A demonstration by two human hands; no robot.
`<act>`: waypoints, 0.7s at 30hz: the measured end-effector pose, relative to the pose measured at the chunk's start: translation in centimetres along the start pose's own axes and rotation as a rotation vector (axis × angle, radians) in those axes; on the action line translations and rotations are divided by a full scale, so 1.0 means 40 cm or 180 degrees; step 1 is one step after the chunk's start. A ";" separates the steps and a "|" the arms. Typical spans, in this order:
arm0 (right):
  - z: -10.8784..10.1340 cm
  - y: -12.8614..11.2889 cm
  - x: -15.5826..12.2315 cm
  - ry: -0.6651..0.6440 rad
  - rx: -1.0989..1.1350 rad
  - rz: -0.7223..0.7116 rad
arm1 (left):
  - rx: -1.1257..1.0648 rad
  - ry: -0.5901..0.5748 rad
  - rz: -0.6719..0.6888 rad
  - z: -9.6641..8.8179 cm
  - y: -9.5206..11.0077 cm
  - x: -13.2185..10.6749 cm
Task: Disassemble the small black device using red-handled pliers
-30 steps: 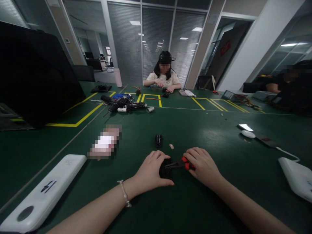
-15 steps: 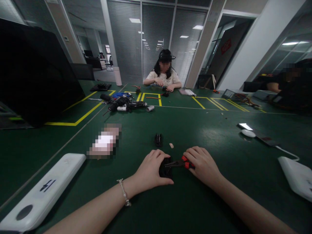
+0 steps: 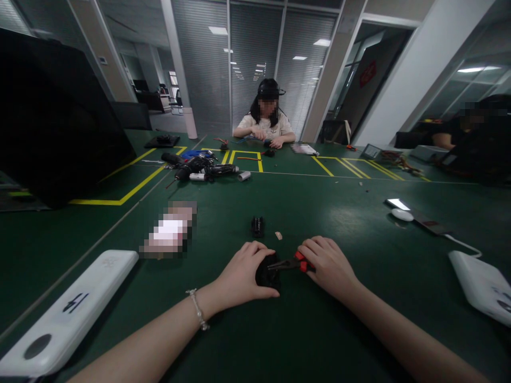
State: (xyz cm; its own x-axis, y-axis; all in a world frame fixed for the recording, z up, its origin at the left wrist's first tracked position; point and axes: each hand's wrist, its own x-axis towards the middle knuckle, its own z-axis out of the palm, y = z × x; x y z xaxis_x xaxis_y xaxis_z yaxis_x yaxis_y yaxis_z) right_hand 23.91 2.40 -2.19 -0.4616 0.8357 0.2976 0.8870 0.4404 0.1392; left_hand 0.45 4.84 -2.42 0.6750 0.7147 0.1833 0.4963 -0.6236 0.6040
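My left hand (image 3: pixel 248 271) grips a dark, black part (image 3: pixel 268 275) against the table, its thumb along the near side and fingers over the far side. The part's exact kind is too dark to make out. In my right hand (image 3: pixel 329 263) is a pair of needle-nose pliers (image 3: pixel 301 261) with red handles. The plier jaws point left and reach over the black part; whether they pinch anything on it I cannot tell. Just beyond my hands lies a small black ribbed piece (image 3: pixel 257 226), and a little beige scrap (image 3: pixel 278 235) is to its right.
A white power bank (image 3: pixel 75 308) lies at left, near a blurred phone-like object (image 3: pixel 170 230). Tools and cables (image 3: pixel 195 166) are heaped farther back. At right are a white mouse (image 3: pixel 402 215), a phone (image 3: pixel 429 223) and another white device (image 3: pixel 481 284). A person (image 3: pixel 266 119) sits opposite.
The whole view has shifted slightly. My hands keep nearly the same hold, with the pliers still over the black part.
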 end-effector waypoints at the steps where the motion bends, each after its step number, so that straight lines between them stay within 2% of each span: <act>1: 0.001 0.001 0.000 0.0022 -0.0015 -0.0009 | -0.0002 -0.0008 -0.0013 0.000 0.000 0.001; 21: 0.008 0.004 0.008 0.0084 0.0142 -0.0092 | -0.0066 -0.0054 -0.0142 -0.003 0.005 0.003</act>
State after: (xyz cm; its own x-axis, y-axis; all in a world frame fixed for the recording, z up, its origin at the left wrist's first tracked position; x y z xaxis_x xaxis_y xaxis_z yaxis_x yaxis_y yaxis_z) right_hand 23.91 2.85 -2.36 -0.4861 0.8137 0.3188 0.8714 0.4790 0.1060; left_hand 0.57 4.83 -2.17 0.6617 0.7361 0.1426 0.5148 -0.5843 0.6273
